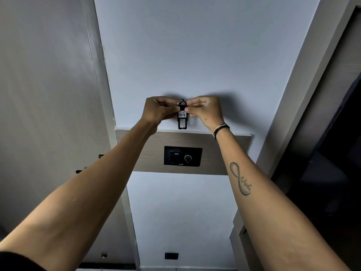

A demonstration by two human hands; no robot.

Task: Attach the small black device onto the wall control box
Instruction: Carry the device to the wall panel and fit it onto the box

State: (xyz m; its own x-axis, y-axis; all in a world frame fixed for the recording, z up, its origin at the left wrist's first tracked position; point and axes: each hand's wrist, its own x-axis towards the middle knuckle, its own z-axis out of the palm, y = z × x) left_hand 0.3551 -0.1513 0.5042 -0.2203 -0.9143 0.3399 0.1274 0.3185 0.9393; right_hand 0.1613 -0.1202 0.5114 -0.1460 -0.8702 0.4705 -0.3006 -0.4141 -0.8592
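A small black device (pixel 182 118) with a white label marked in handwriting and a metal ring at its top is held up in front of the pale wall. My left hand (pixel 159 110) pinches its left side and my right hand (pixel 205 110) pinches its right side. Its open black frame hangs down below my fingers. The wall control box (pixel 182 155), a black plate with a slot and a round dial, sits lower on a wooden band (pixel 218 153), a short way beneath the device and apart from it.
A grey door (pixel 48 114) with dark handles (pixel 80 171) stands at the left. A dark doorway (pixel 332 153) lies to the right. A small black outlet (pixel 171 255) sits low on the wall.
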